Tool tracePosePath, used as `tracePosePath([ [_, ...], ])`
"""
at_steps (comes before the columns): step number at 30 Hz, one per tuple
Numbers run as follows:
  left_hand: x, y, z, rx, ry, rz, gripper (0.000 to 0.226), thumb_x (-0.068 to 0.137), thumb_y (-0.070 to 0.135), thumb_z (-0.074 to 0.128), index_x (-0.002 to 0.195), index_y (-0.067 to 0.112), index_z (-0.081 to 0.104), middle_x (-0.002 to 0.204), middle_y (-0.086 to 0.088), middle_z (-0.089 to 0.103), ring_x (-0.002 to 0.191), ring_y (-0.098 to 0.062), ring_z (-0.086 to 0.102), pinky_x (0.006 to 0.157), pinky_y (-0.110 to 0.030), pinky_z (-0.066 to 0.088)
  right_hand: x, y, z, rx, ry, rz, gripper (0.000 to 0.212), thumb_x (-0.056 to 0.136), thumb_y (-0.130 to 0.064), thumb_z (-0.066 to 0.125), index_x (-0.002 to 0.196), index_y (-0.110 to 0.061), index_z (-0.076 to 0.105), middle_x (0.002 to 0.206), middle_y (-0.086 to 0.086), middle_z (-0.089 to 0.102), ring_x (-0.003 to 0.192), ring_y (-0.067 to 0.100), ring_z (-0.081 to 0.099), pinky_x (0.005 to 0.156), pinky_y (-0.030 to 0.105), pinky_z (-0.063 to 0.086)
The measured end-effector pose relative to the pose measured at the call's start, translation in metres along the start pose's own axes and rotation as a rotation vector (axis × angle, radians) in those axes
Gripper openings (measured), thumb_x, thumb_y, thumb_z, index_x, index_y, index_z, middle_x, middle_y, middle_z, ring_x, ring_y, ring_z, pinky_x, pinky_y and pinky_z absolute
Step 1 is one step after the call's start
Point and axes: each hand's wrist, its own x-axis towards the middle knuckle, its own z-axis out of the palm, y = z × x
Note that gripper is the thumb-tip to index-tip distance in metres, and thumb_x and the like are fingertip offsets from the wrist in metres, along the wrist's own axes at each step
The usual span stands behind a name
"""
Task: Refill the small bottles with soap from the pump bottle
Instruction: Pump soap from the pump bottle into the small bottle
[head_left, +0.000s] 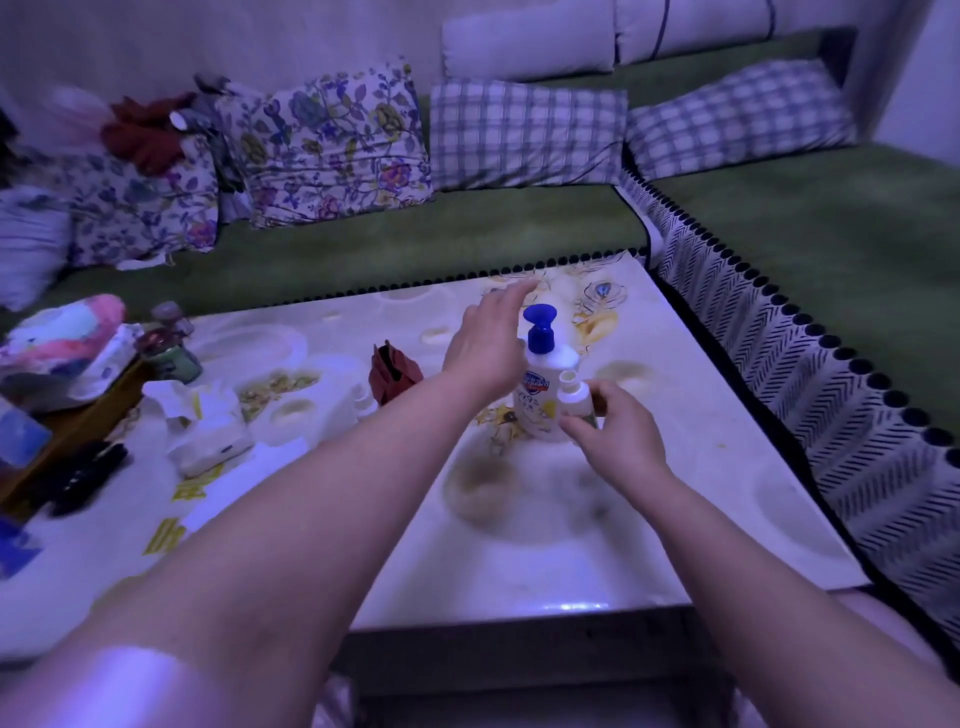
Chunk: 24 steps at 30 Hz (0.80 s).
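Head view suggests two slips. If the left hand (485, 343) lands hard or off-centre on the blue pump head (540, 319), the pump bottle (540, 387) could tip or skid on the glossy table (675, 467). If the narrow open mouth of the small bottle (574, 397) is not squarely under the spout, soap would run down its side (which way the spout points is hard to read). The left hand's fingers (511, 296) are straight, loosely together and blurred, reaching just left of the pump head and holding nothing; whether they touch it I cannot tell. The small bottle sits against the pump bottle's right side, mouth below the pump head. The right hand (618, 431) curls fingers (579, 428) and thumb round its lower body.
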Motion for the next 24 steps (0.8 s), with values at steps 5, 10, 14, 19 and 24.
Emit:
tracePosePath([
  [5, 0.027, 0.021, -0.008, 0.205, -0.137, 0.137, 0.071, 0.081, -0.006, 0.041, 0.138, 0.037, 0.040, 0.144, 0.004, 0.042, 0.128, -0.026, 0.039, 0.096, -0.047, 0.041, 0.012, -0.006, -0.003, 0.013, -0.024, 0.004, 0.035, 0.082, -0.022, 0.067, 0.117, -0.020, 0.058, 0.112, -0.002, 0.065, 0.103, 0.019, 0.059, 0.077, 0.029, 0.043],
  [10, 0.034, 0.016, -0.005, 0.245, -0.192, 0.177, 0.052, 0.085, -0.003, 0.050, 0.129, 0.025, 0.054, 0.131, -0.005, 0.049, 0.121, -0.030, 0.043, 0.093, -0.046, 0.045, 0.014, -0.007, -0.004, 0.026, -0.053, 0.028, 0.037, 0.085, -0.021, 0.064, 0.121, -0.019, 0.056, 0.115, 0.000, 0.064, 0.106, 0.020, 0.057, 0.077, 0.028, 0.042],
  [14, 0.032, 0.011, -0.008, 0.229, -0.192, 0.180, 0.045, 0.089, 0.000, 0.048, 0.129, 0.021, 0.054, 0.128, -0.010, 0.050, 0.121, -0.031, 0.043, 0.092, -0.040, 0.044, 0.013, -0.011, -0.003, 0.064, -0.048, 0.040, 0.036, 0.084, -0.019, 0.065, 0.119, -0.017, 0.057, 0.113, 0.002, 0.065, 0.104, 0.020, 0.058, 0.080, 0.030, 0.044],
  [19, 0.021, 0.001, -0.020, 0.177, -0.166, 0.150, 0.037, 0.094, 0.006, 0.049, 0.127, 0.021, 0.055, 0.126, -0.011, 0.050, 0.116, -0.029, 0.045, 0.092, -0.036, 0.042, 0.010, -0.017, -0.002, 0.091, -0.040, 0.024, 0.036, 0.081, -0.021, 0.068, 0.116, -0.017, 0.059, 0.112, 0.003, 0.065, 0.102, 0.020, 0.059, 0.083, 0.032, 0.047],
  [24, -0.001, -0.012, -0.023, 0.117, -0.173, 0.130, 0.035, 0.093, 0.007, 0.052, 0.125, 0.022, 0.058, 0.122, -0.011, 0.052, 0.115, -0.029, 0.047, 0.095, -0.040, 0.042, 0.000, -0.016, 0.003, 0.060, -0.052, 0.002, 0.035, 0.079, -0.025, 0.070, 0.113, -0.020, 0.061, 0.109, 0.002, 0.064, 0.098, 0.017, 0.059, 0.081, 0.031, 0.046],
])
